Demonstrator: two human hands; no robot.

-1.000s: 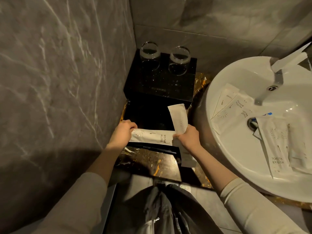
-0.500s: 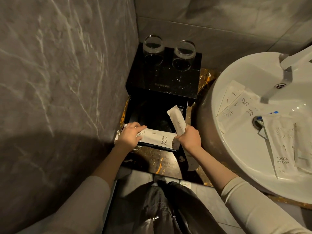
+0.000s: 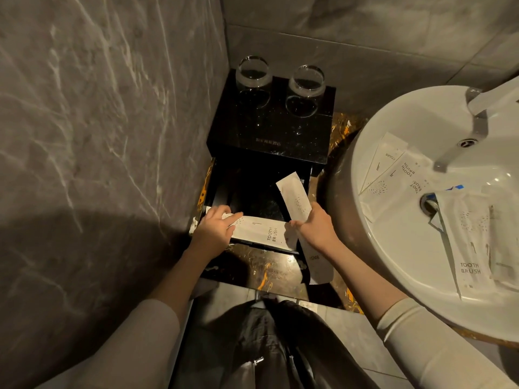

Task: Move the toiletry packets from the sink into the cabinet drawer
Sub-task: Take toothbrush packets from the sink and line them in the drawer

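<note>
A small black cabinet stands in the corner with its drawer pulled open toward me. My left hand holds the left end of a white toothbrush packet lying across the drawer's front edge. My right hand grips a long white comb packet, whose top end points up over the drawer and whose bottom end hangs below my wrist. Several more white packets lie in the white sink at the right, some around the drain.
Two empty glasses stand on the cabinet top. A grey marble wall closes in on the left. The chrome tap reaches over the basin. A dark gold-veined counter runs under the cabinet and sink.
Both hands have lowered the packets to the drawer's front edge. The toothbrush packet now lies flatter across it, and the view has tilted down slightly.
</note>
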